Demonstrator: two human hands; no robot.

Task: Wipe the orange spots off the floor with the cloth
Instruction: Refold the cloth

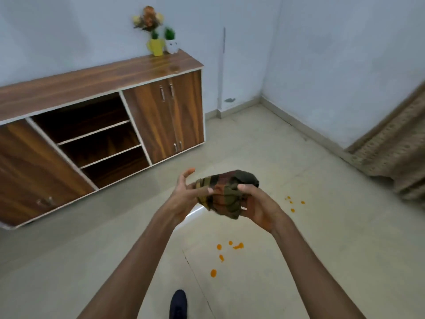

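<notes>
A dark shoe (178,303) stands on the pale polished floor (322,261) at the near edge. Just beyond it lies a near cluster of orange spots (226,253); a second, smaller cluster (294,203) lies farther right. Above the floor, both bare hands hold a bunched cloth of brown, olive and black stripes (224,194). The right hand (261,207) cups it from below, thumb on top, fingers closed round it. The left hand (185,195) touches its left end, fingers spread wide. The bundle's long axis runs lower left to upper right. Beyond stands a wood-grain cabinet (99,120) bearing a yellow flower pot (157,46).
</notes>
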